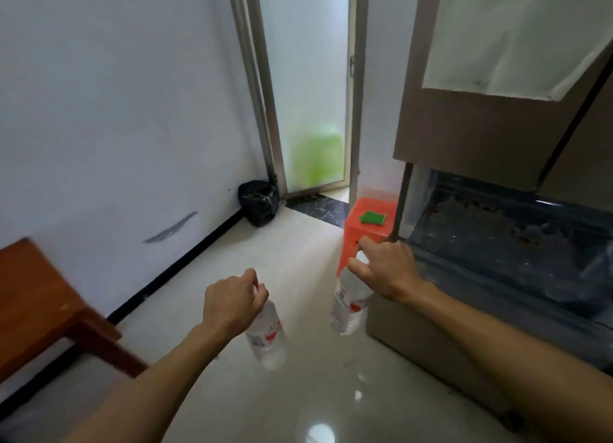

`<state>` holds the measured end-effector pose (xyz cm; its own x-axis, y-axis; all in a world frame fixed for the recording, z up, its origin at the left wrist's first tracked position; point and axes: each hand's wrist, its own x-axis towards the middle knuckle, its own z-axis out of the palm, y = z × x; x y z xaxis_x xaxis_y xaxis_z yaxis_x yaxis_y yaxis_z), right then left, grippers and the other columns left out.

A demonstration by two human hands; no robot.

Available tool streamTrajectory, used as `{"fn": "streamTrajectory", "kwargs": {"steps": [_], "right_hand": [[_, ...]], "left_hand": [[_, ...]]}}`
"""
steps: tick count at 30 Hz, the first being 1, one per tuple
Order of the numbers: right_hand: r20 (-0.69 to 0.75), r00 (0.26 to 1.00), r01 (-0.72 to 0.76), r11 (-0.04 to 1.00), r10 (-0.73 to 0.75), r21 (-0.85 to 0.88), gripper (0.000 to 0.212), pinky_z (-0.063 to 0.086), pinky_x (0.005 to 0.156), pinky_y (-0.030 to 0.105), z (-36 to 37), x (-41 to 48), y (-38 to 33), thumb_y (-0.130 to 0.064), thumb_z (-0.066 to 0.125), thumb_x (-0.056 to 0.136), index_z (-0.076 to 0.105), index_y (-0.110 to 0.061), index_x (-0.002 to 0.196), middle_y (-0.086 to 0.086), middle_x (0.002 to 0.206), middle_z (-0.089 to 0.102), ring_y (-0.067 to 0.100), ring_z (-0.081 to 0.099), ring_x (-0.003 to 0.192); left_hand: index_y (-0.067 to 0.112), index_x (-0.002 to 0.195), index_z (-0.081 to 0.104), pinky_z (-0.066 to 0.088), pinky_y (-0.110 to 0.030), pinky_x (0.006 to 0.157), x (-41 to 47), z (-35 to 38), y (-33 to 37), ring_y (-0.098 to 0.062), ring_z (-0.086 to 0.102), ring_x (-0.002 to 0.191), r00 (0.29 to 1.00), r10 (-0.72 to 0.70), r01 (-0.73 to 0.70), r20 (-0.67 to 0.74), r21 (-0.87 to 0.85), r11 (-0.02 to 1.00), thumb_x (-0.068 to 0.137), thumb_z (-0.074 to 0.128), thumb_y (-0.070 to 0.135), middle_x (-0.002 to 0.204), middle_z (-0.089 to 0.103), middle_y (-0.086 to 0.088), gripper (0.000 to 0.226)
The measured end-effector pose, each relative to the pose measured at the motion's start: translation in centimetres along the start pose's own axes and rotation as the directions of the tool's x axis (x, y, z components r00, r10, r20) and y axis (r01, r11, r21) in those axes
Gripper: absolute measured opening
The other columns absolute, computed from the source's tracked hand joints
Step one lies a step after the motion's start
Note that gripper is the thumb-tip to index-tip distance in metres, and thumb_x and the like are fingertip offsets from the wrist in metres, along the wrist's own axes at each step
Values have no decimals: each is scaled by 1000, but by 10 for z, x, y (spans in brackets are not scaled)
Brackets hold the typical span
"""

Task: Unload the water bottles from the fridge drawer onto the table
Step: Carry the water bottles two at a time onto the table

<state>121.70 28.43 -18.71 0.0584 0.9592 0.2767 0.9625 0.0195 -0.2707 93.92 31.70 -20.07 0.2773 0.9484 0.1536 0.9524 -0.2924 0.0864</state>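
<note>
My left hand point(232, 301) grips the neck of a clear water bottle point(268, 338) with a red-and-white label, which hangs over the floor. A second, similar water bottle point(348, 306) hangs from my right hand point(386, 267), just left of the fridge. The fridge drawer point(517, 260) stands pulled out at the right, a dark translucent bin; a clear shape that may be another bottle lies at its right end point(593, 276). The brown wooden table point(36, 296) is at the far left, its top only partly in view.
An orange plastic stool point(361, 233) with a green item point(373, 217) on it stands beside the fridge. A black bag point(258, 202) sits in the corner by a frosted glass door point(308, 111). Glossy tiled floor point(298, 393) lies between table and fridge.
</note>
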Motion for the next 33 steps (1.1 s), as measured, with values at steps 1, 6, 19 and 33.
{"fn": "streamTrajectory", "kwargs": {"steps": [1, 6, 19, 33], "right_hand": [[26, 998, 52, 998, -51, -18, 49, 45, 60, 30, 8, 2, -22, -60, 29, 82, 57, -22, 93, 2, 76, 64, 22, 54, 62], [123, 955, 278, 960, -272, -35, 53, 33, 63, 32, 38, 14, -149, -58, 32, 85, 58, -19, 110, 12, 93, 69, 30, 62, 82], [238, 863, 417, 895, -445, 160, 42, 50, 70, 25, 155, 17, -487, -58, 44, 93, 54, -21, 109, 1, 93, 66, 14, 58, 74], [277, 645, 683, 700, -712, 209, 37, 34, 48, 20, 270, 82, -763, -59, 40, 92, 49, -23, 95, -7, 69, 53, 8, 51, 56]], "left_hand": [[20, 99, 58, 43, -25, 56, -13, -4, -25, -16, 59, 63, 999, -47, 47, 2, 17, 999, 95, 38, 45, 78, 67, 0, 32], [23, 92, 54, 48, -28, 56, -83, -33, -146, -13, 57, 62, 970, -241, 242, -21, 33, 970, 94, 41, 46, 74, 62, 3, 27], [27, 82, 48, 35, -27, 51, -236, -91, -434, -13, 50, 55, 879, -469, 476, -79, 126, 870, 94, 43, 42, 64, 50, 7, 20], [28, 89, 49, 30, -19, 49, -305, -94, -661, -3, 47, 55, 680, -733, 729, -18, 126, 673, 96, 42, 44, 67, 51, 12, 19]]}}
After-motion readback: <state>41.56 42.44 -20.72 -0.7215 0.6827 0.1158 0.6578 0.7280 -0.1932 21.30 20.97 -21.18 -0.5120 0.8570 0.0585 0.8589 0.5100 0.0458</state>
